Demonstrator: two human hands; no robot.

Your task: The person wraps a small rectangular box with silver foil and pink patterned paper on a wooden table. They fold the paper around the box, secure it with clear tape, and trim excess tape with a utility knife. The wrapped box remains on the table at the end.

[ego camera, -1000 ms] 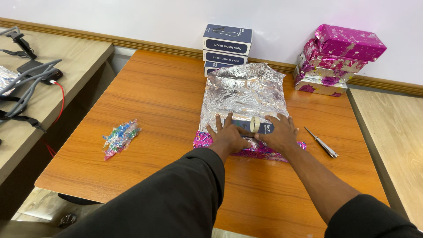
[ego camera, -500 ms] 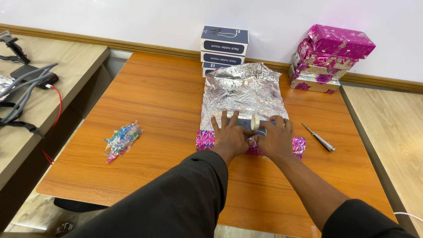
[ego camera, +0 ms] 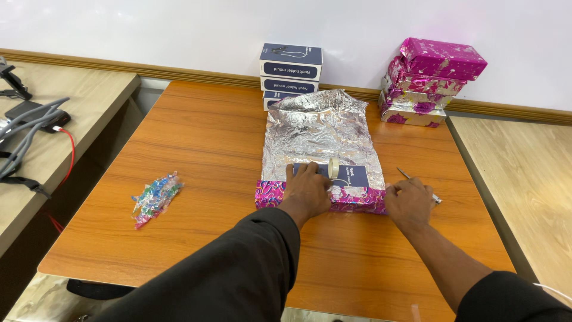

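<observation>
At the far left edge of the frame, grey cables and a red wire lie on a pale side table. Right of them, on the orange wooden table, sits a small heap of crinkly, many-coloured wrappers, well apart from both hands.

In the middle, a crumpled sheet of wrapping foil, silver side up with a pink flowered edge folded toward the person, lies under a flat dark-blue box. The left hand presses flat on the box and the folded edge, fingers spread, gripping nothing. A roll of pale tape stands on edge on the box, just beside the fingertips.

Behind the foil are three stacked dark-blue boxes; to the upper right, a pile of glossy pink-wrapped boxes.

The right hand rests curled on the table, right of the foil's corner, at a slim metal tool; whether it grips the tool cannot be told. Half a second ago this hand lay on the box beside the left one; it has since moved off to the right.
</observation>
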